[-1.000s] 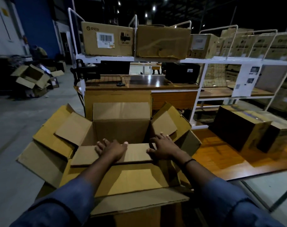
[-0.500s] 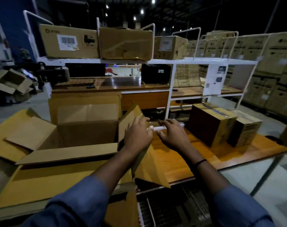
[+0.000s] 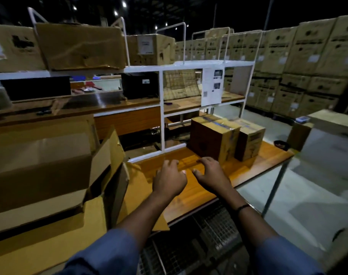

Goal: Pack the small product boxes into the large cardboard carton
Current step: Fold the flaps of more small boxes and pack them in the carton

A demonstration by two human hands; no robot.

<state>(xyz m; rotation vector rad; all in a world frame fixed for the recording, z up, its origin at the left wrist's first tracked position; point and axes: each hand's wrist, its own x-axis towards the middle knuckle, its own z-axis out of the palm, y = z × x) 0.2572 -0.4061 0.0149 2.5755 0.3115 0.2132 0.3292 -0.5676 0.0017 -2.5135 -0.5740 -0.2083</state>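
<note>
The large cardboard carton point(image 3: 40, 167) stands open at the left, its flaps splayed outward. Two small taped product boxes sit side by side on the wooden table: a taller one point(image 3: 212, 137) and a lower one point(image 3: 249, 138) to its right. My left hand point(image 3: 169, 179) and my right hand point(image 3: 211, 174) hover close together over the table, just in front of the taller box. Both hold nothing, with fingers loosely spread and pointing toward the boxes. Neither hand touches a box.
The wooden table point(image 3: 189, 195) ends at an edge on the right, above grey floor. A white shelf frame point(image 3: 162, 124) with cartons on top stands behind it. Stacked cartons point(image 3: 308, 66) fill the right background. A wire-mesh cart point(image 3: 209, 235) lies below my arms.
My hands left the carton's flaps and moved right over the table toward the two taped boxes. The view swung right with them, so the carton now sits at the left.
</note>
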